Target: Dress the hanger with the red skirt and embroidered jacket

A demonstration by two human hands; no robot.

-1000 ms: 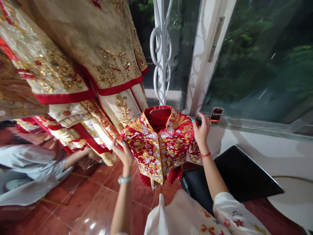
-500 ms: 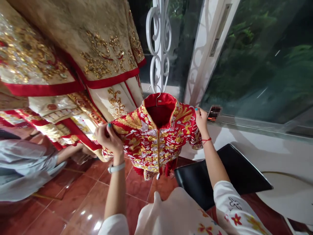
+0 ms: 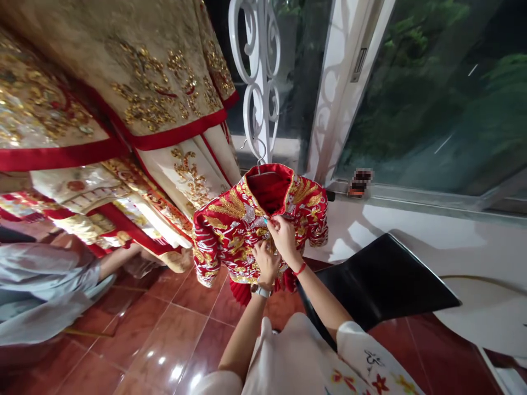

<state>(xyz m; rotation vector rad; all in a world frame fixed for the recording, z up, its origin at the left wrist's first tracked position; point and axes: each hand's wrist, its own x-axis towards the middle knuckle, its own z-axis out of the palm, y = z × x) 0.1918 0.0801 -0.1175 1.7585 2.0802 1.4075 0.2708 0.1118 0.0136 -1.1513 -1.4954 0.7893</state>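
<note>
Since half a second ago, the left hand (image 3: 267, 262) and right hand (image 3: 284, 236) have left the shoulders of a red jacket (image 3: 230, 225) and met at its front. From the far left, another person (image 3: 49, 285) in pale, loose clothing is low down, one arm stretched rightward. Above and beside that arm hang cream garments (image 3: 144, 93) with gold sequins and broad red borders. Glossy reddish-brown floor tiles (image 3: 160, 340) spread below. Near the centre, the jacket, thick with gold and silver embroidery, hangs upright on a thin metal hanger (image 3: 260, 156), in front of a white scrolled metal post (image 3: 257, 82). The left hand, with a pale watch (image 3: 262, 292) at its wrist, lies against the lower front opening, fingers bent (whether they grip the cloth, I cannot tell). Just above and to its right, the right hand, a red cord (image 3: 300, 269) around its wrist, pinches the front edge below the collar between thumb and finger. Farther right are a black seat (image 3: 379, 280), a small pixelated object (image 3: 360, 184) on the sill of a dark window (image 3: 444, 126), and a rounded white surface (image 3: 489, 323).
</note>
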